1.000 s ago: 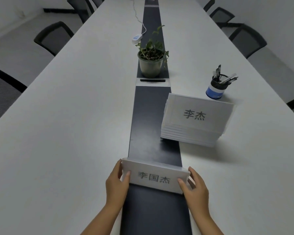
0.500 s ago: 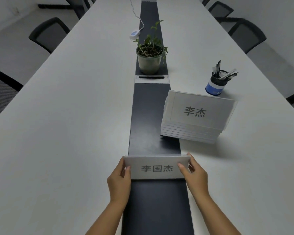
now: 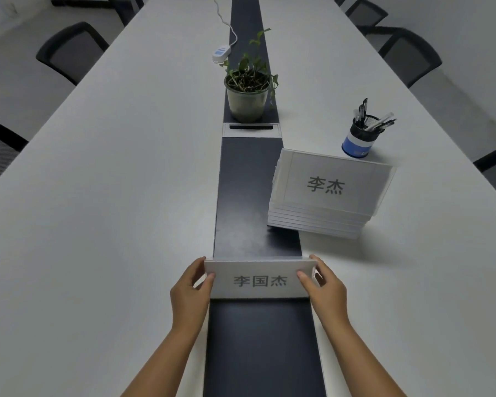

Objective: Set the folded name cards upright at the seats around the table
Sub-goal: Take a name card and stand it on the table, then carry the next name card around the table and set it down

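Observation:
A white folded name card (image 3: 259, 279) with three dark characters stands upright across the dark centre strip (image 3: 261, 345) of the long white table (image 3: 103, 213), near my end. My left hand (image 3: 191, 293) pinches its left end, thumb on the front face. My right hand (image 3: 325, 287) pinches the right end the same way. A stack of several more name cards (image 3: 324, 193) lies flat to the right of the strip, its top card showing two characters.
A potted plant (image 3: 248, 90) stands on the strip beyond a cable slot (image 3: 251, 128). A pen cup (image 3: 362, 136) sits behind the stack. A white corded device (image 3: 221, 52) lies farther up. Dark chairs (image 3: 69, 50) line both long sides.
The card was tilted and skewed a second ago; both hands have squared it to the table edge and stood it upright. The hands shifted slightly away from me with it.

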Motion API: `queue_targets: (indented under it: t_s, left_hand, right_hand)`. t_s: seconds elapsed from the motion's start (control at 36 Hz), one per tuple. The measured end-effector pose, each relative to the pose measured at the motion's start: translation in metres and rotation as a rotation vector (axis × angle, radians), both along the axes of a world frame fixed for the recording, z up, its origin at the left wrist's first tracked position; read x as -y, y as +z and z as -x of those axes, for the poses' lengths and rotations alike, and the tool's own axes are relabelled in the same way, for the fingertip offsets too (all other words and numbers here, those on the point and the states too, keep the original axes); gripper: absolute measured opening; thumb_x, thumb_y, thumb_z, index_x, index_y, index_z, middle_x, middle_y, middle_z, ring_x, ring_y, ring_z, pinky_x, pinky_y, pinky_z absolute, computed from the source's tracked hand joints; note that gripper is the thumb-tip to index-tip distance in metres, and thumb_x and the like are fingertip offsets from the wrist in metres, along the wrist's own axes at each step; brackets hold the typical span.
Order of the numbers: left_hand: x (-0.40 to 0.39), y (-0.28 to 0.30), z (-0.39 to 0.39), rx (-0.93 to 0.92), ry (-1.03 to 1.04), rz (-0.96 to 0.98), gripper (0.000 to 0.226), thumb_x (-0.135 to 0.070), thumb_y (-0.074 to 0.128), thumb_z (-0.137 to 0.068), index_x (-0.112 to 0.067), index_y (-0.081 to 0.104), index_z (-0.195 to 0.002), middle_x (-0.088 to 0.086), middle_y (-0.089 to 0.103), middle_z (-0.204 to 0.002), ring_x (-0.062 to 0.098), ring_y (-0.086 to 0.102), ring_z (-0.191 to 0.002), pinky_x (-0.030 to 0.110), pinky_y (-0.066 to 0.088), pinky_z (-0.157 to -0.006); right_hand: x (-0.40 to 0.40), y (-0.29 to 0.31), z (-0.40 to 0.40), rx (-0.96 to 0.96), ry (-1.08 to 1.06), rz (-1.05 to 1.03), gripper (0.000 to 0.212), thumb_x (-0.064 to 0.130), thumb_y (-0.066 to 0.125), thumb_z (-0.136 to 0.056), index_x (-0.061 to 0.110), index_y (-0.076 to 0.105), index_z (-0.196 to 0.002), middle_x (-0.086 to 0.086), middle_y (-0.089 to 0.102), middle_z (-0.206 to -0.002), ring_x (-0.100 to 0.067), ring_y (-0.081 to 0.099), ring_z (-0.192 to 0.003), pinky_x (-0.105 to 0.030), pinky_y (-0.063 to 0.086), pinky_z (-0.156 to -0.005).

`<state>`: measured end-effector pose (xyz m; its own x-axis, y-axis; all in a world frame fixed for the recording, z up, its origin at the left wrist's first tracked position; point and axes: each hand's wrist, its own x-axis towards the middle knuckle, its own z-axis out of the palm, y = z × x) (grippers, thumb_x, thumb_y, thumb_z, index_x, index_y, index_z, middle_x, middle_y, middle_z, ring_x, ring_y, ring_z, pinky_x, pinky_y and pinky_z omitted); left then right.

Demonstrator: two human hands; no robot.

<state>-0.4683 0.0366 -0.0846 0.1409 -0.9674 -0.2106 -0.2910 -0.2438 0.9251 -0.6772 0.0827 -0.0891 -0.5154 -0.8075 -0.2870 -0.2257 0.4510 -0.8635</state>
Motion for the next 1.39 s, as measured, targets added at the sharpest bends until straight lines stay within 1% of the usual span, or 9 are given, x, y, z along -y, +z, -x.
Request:
queue_targets:
  t_s: [0.17, 0.42, 0.58, 0.69, 0.81, 1.03, 1.17, 1.28, 1.39]
  left_hand:
    - [0.001, 0.003, -0.001, 0.02, -0.028, 0.001, 0.038, -0.004, 0.058, -0.082, -0.011, 0.054, -0.119, 0.008, 0.061, -0.118, 0.012, 0.053, -0.1, 0.017, 0.041, -0.084]
    - [-0.002, 0.002, -0.004, 0.047, -0.066, -0.004, 0.038, -0.002, 0.058, -0.082, -0.009, 0.054, -0.119, 0.013, 0.061, -0.119, 0.015, 0.053, -0.1, 0.024, 0.042, -0.086]
    - [-0.005, 0.009, -0.006, 0.11, -0.126, -0.007, 0.056, -0.013, 0.061, -0.082, -0.014, 0.038, -0.133, 0.011, 0.043, -0.14, 0.027, 0.043, -0.126, 0.04, 0.037, -0.103]
    - [-0.003, 0.027, -0.001, 0.271, -0.166, 0.206, 0.059, -0.017, 0.063, -0.08, -0.02, 0.036, -0.133, 0.002, 0.032, -0.146, 0.023, 0.031, -0.134, 0.037, 0.027, -0.106]
    - [0.02, 0.057, 0.037, 0.237, -0.293, 0.403, 0.059, -0.023, 0.065, -0.079, -0.033, 0.029, -0.125, -0.012, 0.028, -0.134, 0.009, 0.026, -0.128, 0.027, 0.023, -0.103]
    - [0.077, 0.065, 0.125, 0.074, -0.372, -0.014, 0.096, -0.036, 0.067, -0.074, -0.024, 0.002, -0.143, 0.01, 0.022, -0.151, 0.028, 0.028, -0.136, 0.043, 0.029, -0.109]
    - [0.103, 0.054, 0.161, -0.005, -0.254, -0.034, 0.089, -0.026, 0.071, -0.073, -0.029, 0.014, -0.141, 0.009, 0.043, -0.139, 0.027, 0.046, -0.121, 0.044, 0.04, -0.103]
    - [0.112, 0.044, 0.167, 0.023, -0.203, -0.036, 0.096, -0.051, 0.071, -0.048, -0.03, 0.031, -0.132, 0.003, 0.056, -0.118, 0.025, 0.055, -0.109, 0.043, 0.046, -0.096]
    - [0.113, 0.039, 0.164, 0.029, -0.186, -0.087, 0.087, -0.046, 0.074, -0.044, -0.034, 0.038, -0.122, 0.006, 0.06, -0.112, 0.025, 0.058, -0.103, 0.043, 0.047, -0.093]
  right_hand:
    - [-0.004, 0.003, -0.006, 0.0, 0.002, 0.007, 0.048, 0.013, 0.059, -0.084, 0.013, 0.045, -0.13, -0.01, 0.052, -0.131, -0.026, 0.047, -0.12, -0.033, 0.042, -0.096]
    - [-0.006, 0.002, 0.0, -0.018, 0.034, -0.016, 0.049, 0.014, 0.062, -0.082, 0.015, 0.046, -0.129, -0.008, 0.052, -0.133, -0.024, 0.046, -0.122, -0.031, 0.038, -0.101]
    - [-0.012, 0.011, 0.004, -0.064, 0.065, -0.024, 0.066, 0.015, 0.066, -0.078, 0.014, 0.035, -0.136, -0.004, 0.04, -0.143, -0.025, 0.039, -0.13, -0.035, 0.031, -0.11]
    - [-0.018, 0.029, 0.023, -0.115, -0.059, 0.045, 0.06, 0.018, 0.064, -0.08, 0.016, 0.037, -0.134, -0.004, 0.042, -0.141, -0.026, 0.04, -0.129, -0.039, 0.033, -0.108]
    - [-0.005, 0.052, 0.062, -0.207, -0.141, 0.147, 0.054, 0.015, 0.063, -0.081, 0.013, 0.042, -0.131, -0.007, 0.047, -0.137, -0.028, 0.042, -0.127, -0.037, 0.033, -0.105]
    - [0.047, 0.061, 0.123, -0.031, -0.101, 0.101, 0.075, 0.021, 0.067, -0.078, 0.018, 0.024, -0.14, -0.009, 0.034, -0.145, -0.025, 0.036, -0.131, -0.039, 0.032, -0.104]
    - [0.082, 0.042, 0.16, 0.097, 0.075, 0.083, 0.078, 0.024, 0.071, -0.074, 0.026, 0.028, -0.139, -0.003, 0.039, -0.143, -0.024, 0.045, -0.124, -0.039, 0.039, -0.104]
    - [0.094, 0.03, 0.173, 0.172, 0.163, 0.081, 0.084, 0.025, 0.075, -0.068, 0.03, 0.029, -0.138, -0.002, 0.051, -0.133, -0.019, 0.051, -0.117, -0.039, 0.045, -0.099]
    - [0.093, 0.025, 0.171, 0.2, 0.169, 0.094, 0.093, 0.039, 0.071, -0.055, 0.034, 0.028, -0.137, 0.002, 0.051, -0.132, -0.016, 0.054, -0.112, -0.032, 0.047, -0.096]
